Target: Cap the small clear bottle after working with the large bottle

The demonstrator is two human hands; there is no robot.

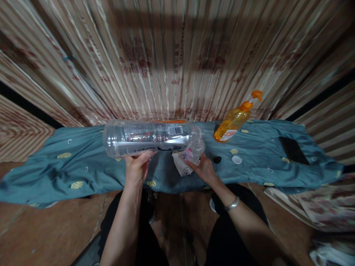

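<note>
My left hand (138, 165) grips a large clear plastic bottle (146, 137) from below. The bottle lies level in the air, its mouth toward the right, with a printed label and barcode. My right hand (203, 168) is closed round a small clear bottle (194, 150) with a pink-marked label. The two bottle necks meet or overlap; whether they touch I cannot tell. Just under the small bottle is a white folded cloth or tissue (182, 165). To the right of my right hand lie a black cap (217, 159) and a white round lid (236, 160).
An orange spray bottle (231, 122) stands at the back right of the teal cloth-covered bench (94, 173). A dark phone (294, 150) lies at the right end. Striped curtains (166, 66) hang close behind, and my knees are just below the front edge.
</note>
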